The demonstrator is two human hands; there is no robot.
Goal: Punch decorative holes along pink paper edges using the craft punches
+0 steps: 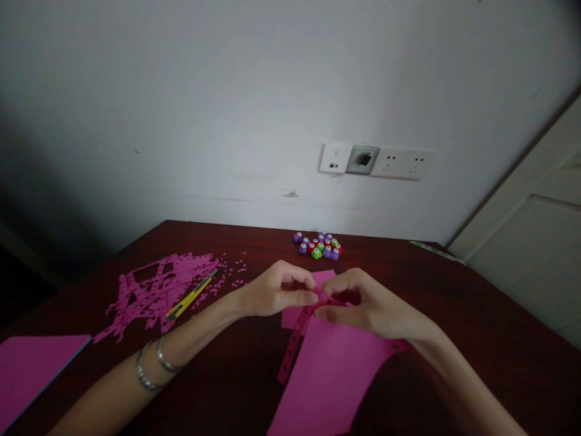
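Both hands meet over the table, pinching a pink foam sheet [333,372] at its upper end. My left hand [276,290] has thumb and forefinger closed on a narrow pink strip with dark holes [290,354], where it joins the sheet. My right hand [363,303] grips the sheet's top edge just to the right, fingertips almost touching those of my left hand. The sheet hangs down toward the front and bends. Behind the hands lies another flat pink piece [324,277], partly covered by them.
Left on the dark red table [218,387] are pink scraps [181,272], small pink bits [218,287] and a yellow cutter [193,295]. A pink sheet stack [40,369] lies at front left. Several small coloured eye-like pieces [321,247] sit near the wall.
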